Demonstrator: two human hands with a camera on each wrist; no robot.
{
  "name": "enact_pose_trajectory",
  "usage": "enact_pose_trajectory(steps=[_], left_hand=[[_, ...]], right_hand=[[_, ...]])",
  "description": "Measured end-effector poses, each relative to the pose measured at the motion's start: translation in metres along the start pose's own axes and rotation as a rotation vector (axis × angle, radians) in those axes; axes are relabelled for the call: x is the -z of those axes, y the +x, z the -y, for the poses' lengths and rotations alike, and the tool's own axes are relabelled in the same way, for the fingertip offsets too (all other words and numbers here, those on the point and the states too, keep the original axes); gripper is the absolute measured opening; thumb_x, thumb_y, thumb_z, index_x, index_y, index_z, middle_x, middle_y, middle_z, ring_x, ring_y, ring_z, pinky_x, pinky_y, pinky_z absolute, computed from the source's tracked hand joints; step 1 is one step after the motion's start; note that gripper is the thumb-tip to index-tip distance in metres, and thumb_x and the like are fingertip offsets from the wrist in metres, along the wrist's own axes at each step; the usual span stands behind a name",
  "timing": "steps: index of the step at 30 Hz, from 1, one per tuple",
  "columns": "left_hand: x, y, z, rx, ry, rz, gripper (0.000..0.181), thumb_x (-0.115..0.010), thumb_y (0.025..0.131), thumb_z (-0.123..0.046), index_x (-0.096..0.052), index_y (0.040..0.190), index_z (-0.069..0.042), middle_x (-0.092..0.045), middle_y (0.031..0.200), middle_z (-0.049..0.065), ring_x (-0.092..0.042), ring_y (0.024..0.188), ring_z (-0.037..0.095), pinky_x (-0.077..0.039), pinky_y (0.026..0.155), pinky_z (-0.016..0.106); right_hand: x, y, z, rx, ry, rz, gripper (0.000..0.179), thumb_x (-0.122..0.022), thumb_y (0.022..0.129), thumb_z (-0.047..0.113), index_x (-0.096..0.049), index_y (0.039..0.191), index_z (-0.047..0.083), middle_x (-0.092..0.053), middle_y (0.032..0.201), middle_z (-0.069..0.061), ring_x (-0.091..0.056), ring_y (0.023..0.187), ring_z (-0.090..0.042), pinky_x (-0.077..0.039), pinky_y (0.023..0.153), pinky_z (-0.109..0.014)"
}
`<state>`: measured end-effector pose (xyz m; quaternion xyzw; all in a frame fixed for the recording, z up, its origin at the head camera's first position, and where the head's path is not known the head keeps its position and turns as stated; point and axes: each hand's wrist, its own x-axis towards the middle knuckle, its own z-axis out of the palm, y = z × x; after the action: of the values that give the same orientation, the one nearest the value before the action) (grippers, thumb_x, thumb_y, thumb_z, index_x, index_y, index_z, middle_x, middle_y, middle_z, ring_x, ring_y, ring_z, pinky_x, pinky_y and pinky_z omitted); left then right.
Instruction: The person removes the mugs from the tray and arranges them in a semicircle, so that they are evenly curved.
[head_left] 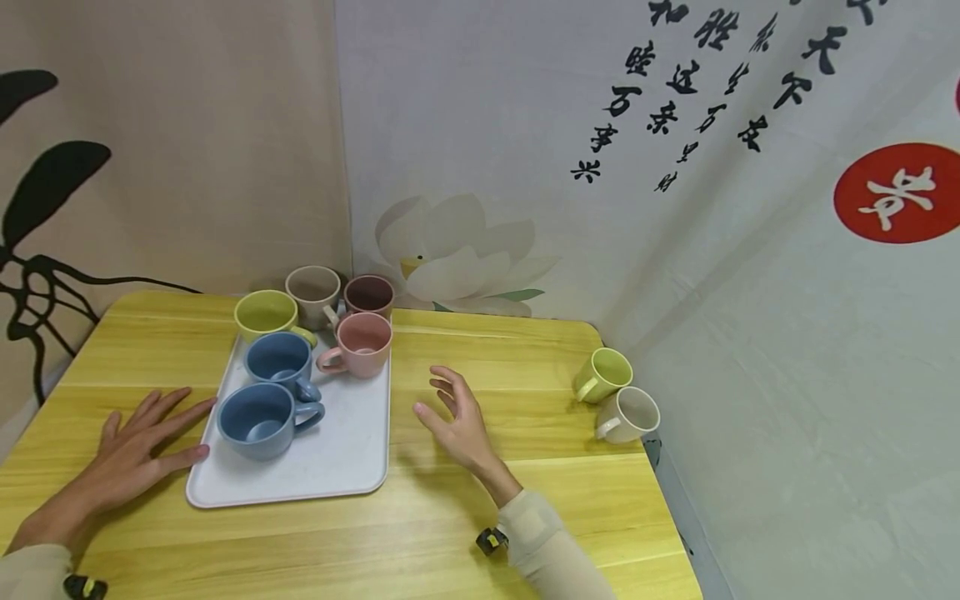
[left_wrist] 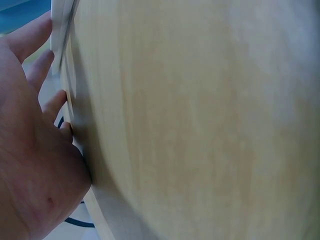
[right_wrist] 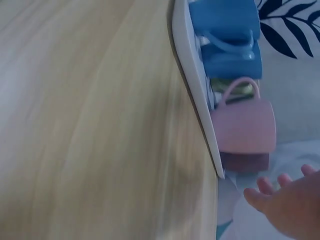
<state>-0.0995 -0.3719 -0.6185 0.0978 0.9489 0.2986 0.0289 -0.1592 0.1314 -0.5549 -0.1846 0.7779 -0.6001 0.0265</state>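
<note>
My left hand (head_left: 127,458) lies spread on the table, index finger and thumb at the left edge of a white tray (head_left: 337,475). In the left wrist view its fingertips reach the tray's rim. Empty, with loosely bent fingers, my right hand (head_left: 457,425) is over the table to the right of the tray. Two blue mugs, a front one (head_left: 258,425) and one behind (head_left: 277,358), stand on the tray's left side. A pink mug (head_left: 365,346) is nearest my right hand. Along the back are a green mug (head_left: 262,317), a grey-beige mug (head_left: 313,292) and a dark maroon mug (head_left: 369,293).
At the right edge of the wooden table (head_left: 315,550) stand a second green mug (head_left: 603,375) and a cream mug (head_left: 628,414), close together. A printed curtain (head_left: 480,125) with a flower and black characters hangs behind the table and along its right side.
</note>
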Motion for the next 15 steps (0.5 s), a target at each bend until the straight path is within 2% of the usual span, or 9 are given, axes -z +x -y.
enact_pose_trajectory(steps=[2,7,11,15], left_hand=[[0.0,0.0,0.0,0.001,0.001,0.001,0.079,-0.065,0.111,-0.045,-0.034,0.179,-0.02,-0.014,0.185,0.037,0.011,0.169,0.069,0.032,0.123,0.086],[0.0,0.001,0.0,-0.005,-0.001,-0.006,0.078,-0.066,0.111,-0.044,-0.034,0.179,-0.02,-0.015,0.185,0.037,0.01,0.169,0.07,0.031,0.123,0.087],[0.0,0.001,0.0,-0.005,0.002,-0.01,0.078,-0.066,0.111,-0.044,-0.035,0.178,-0.02,-0.016,0.184,0.037,0.01,0.169,0.07,0.03,0.123,0.087],[0.0,0.001,0.0,-0.001,0.004,-0.01,0.078,-0.066,0.111,-0.045,-0.035,0.178,-0.019,-0.016,0.184,0.037,0.01,0.169,0.069,0.031,0.123,0.086]], right_hand=[[-0.007,0.002,0.001,0.001,0.013,0.035,0.067,-0.077,0.106,0.024,-0.048,0.166,0.017,-0.049,0.174,-0.011,-0.048,0.162,-0.047,-0.038,0.139,-0.057],[-0.024,0.006,0.003,-0.011,0.017,0.124,0.069,-0.078,0.105,0.027,-0.049,0.166,0.013,-0.051,0.172,-0.018,-0.052,0.16,-0.041,-0.039,0.138,-0.058],[-0.038,0.009,0.004,-0.007,0.007,0.187,0.069,-0.079,0.105,0.027,-0.049,0.166,0.016,-0.051,0.172,-0.022,-0.053,0.159,-0.044,-0.041,0.138,-0.056],[-0.05,0.012,0.007,0.019,-0.028,0.22,0.068,-0.08,0.104,0.027,-0.05,0.165,0.019,-0.057,0.17,-0.011,-0.055,0.157,-0.045,-0.044,0.136,-0.048]])
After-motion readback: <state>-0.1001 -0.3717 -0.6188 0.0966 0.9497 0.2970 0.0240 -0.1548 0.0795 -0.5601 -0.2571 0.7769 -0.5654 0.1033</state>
